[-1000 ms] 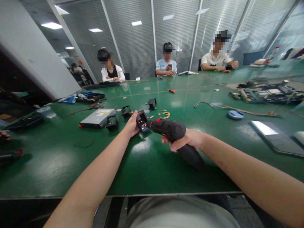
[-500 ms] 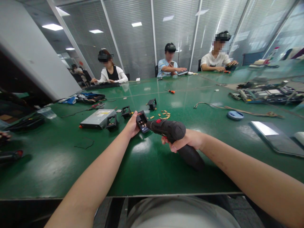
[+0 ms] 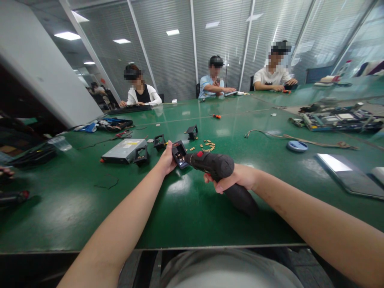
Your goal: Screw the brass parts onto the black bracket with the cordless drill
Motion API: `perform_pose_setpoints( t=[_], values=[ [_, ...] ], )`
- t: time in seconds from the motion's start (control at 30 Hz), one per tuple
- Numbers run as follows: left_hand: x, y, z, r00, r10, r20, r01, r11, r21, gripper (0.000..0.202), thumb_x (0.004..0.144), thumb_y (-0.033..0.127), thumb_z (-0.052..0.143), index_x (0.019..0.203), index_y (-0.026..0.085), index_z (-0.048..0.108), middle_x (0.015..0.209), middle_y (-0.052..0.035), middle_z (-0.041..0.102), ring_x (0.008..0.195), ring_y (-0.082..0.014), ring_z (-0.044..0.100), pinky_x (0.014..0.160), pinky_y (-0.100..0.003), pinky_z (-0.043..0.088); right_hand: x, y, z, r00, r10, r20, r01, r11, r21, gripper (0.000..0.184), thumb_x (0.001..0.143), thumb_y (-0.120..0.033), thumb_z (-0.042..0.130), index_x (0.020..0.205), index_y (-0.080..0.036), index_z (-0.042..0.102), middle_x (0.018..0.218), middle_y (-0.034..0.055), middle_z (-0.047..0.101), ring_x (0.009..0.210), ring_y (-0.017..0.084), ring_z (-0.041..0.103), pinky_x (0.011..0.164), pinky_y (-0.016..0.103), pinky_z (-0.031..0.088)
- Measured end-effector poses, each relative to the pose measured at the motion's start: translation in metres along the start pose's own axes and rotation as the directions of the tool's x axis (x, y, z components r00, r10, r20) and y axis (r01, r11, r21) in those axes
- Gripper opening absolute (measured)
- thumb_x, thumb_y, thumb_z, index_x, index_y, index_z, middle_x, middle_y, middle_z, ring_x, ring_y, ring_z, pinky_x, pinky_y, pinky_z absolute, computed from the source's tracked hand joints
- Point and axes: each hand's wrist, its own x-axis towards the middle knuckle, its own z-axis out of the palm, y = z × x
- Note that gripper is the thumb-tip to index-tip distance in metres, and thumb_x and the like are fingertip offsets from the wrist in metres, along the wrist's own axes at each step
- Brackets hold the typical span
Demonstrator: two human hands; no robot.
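Note:
My left hand point(image 3: 168, 159) is closed around a small black plastic housing point(image 3: 180, 153), tilted so its hollow inside, with small metal parts, faces right. In my right hand point(image 3: 229, 180) is a black cordless drill point(image 3: 214, 164) with a red switch, my fingers wrapped round its grip. The drill's front end points left into the housing; whether the bit touches a part inside I cannot tell. Several small brass-coloured pieces point(image 3: 209, 145) lie just beyond the drill. Similar black plastic frames stand close by: one behind point(image 3: 191, 132), others to the left point(image 3: 159, 141).
A silver disc drive point(image 3: 124, 150) lies left of my left hand. Circuit boards point(image 3: 342, 117), a blue round lid point(image 3: 297, 146), a phone-like slab point(image 3: 349, 172) and a flat cable point(image 3: 315, 142) are on the right. Three people sit across the green table point(image 3: 192, 224).
My hands, the housing and the drill stay almost exactly in place. Across the table, the people's hands have shifted slightly.

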Motion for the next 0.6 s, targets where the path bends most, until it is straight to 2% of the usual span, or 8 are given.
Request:
perform_pose_setpoints(
  t=[0.3,0.43,0.5,0.6],
  values=[
    [-0.0006,-0.0009,-0.0007,0.999,-0.002,-0.051,0.0,0.999,-0.037,0.073,0.087,0.078,0.042,0.123,0.019,0.063,0.094,-0.0118,0.076,0.082,-0.0239,0.075,0.079,-0.038,0.06,0.0012,0.002,-0.0002,1.0,-0.003,0.016,0.003,0.999,0.042,0.043,0.053,-0.017,0.088,0.091,-0.014,0.068,0.078,-0.0007,0.065,0.059,0.013,0.06,0.057,0.026,0.05],
    [0.0008,0.0011,-0.0023,0.999,-0.025,-0.022,0.024,0.998,-0.062,0.082,0.085,0.085,0.03,0.119,0.019,0.065,0.093,-0.0133,0.076,0.083,-0.027,0.075,0.076,-0.041,0.061,0.0006,0.0003,0.0009,1.0,0.0,-0.004,0.0,0.999,0.041,0.044,0.053,-0.016,0.088,0.092,-0.014,0.067,0.08,-0.0004,0.065,0.059,0.012,0.06,0.056,0.026,0.049],
    [0.0017,0.0024,-0.0028,0.999,-0.044,-0.018,0.043,0.997,-0.07,0.077,0.088,0.081,0.033,0.117,0.019,0.066,0.093,-0.013,0.076,0.082,-0.0273,0.075,0.074,-0.041,0.061,0.0001,-0.0011,0.0017,1.0,0.012,-0.004,-0.012,1.0,0.02,0.046,0.052,-0.016,0.089,0.092,-0.014,0.067,0.08,-0.0003,0.065,0.06,0.013,0.06,0.056,0.026,0.049],
    [0.0021,0.004,-0.0027,0.996,-0.088,-0.024,0.086,0.995,-0.055,0.055,0.095,0.065,0.045,0.112,0.017,0.067,0.091,-0.0123,0.076,0.078,-0.0261,0.075,0.073,-0.04,0.061,0.0004,-0.0016,0.0016,1.0,0.02,-0.006,-0.02,1.0,0.004,0.045,0.051,-0.016,0.09,0.089,-0.014,0.067,0.082,0.0003,0.066,0.061,0.014,0.062,0.057,0.026,0.05]
  ],
)
